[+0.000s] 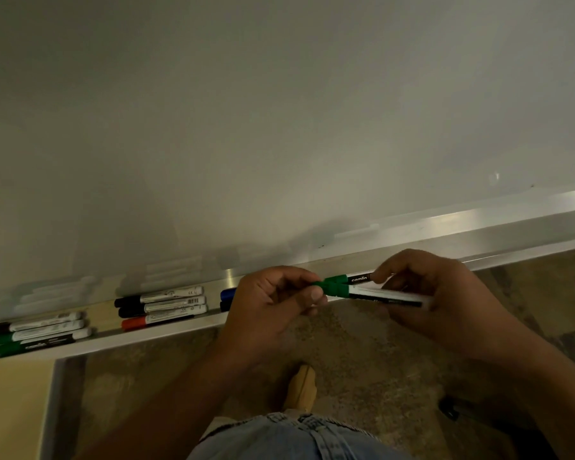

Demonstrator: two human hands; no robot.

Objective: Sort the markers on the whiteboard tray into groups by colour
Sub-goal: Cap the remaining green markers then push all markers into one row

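Green markers [336, 288] — caps leftward, along tray [166, 331]

Head camera (wide-angle) looks down, seemingly close over tray [166, 329].

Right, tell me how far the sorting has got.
Barely started. Mid-tray, two blacks lie with a red; far left, two greens lie with a dark marker. The left hand and right hand hold two more greens. Left: join the greens, pull the strays, place the blues.
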